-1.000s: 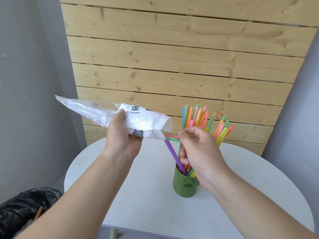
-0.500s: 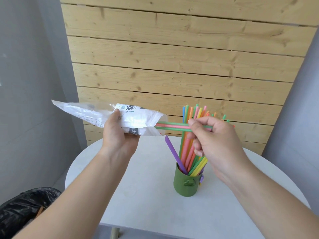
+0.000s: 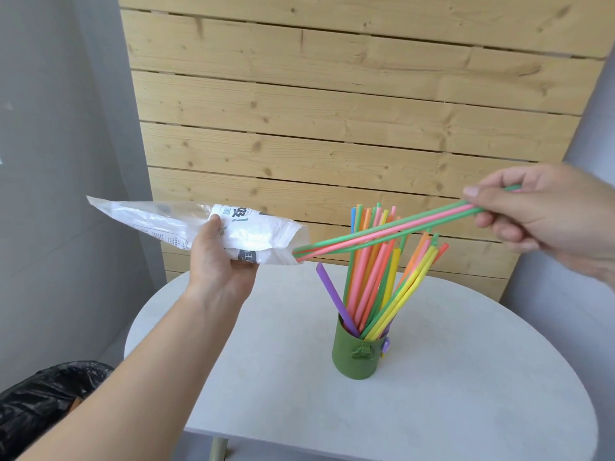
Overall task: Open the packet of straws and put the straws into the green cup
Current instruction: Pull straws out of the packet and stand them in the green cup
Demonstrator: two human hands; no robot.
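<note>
My left hand [image 3: 219, 261] sits at nine o'clock in my view, raised over the near-left edge of the counter [image 3: 432, 410]. It grips the packet [image 3: 159, 217] from below, thumb curled up over the printed side. The packet lies almost level in the air, its closed end pointing to nine o'clock and its open mouth to three. Behind my thumb it looks flat and nearly empty.

My right hand [image 3: 545, 221] is at three o'clock, well apart from the left and high above the counter. Thumb and fingers pinch three straws [image 3: 399, 227], two green and one pink, near their far ends, and a green tip pokes out past my thumb. The three run as a tight bundle down toward eight o'clock from that hand, with their other ends just inside the packet's mouth.

The cup [image 3: 357, 357] stands upright on the counter at five o'clock from the middle of my view. A bunch [image 3: 369, 277] of straws stands in it, orange, pink, green, yellow and blue, fanned out. A purple straw [image 3: 334, 297] leans to eleven o'clock and the yellow ones lean to one. The three straws cross in front of the bunch's tops; I cannot tell whether they touch.

A black bin bag [image 3: 40, 400] sits at eight o'clock, below the counter. A plank wall [image 3: 332, 111] fills twelve o'clock.
</note>
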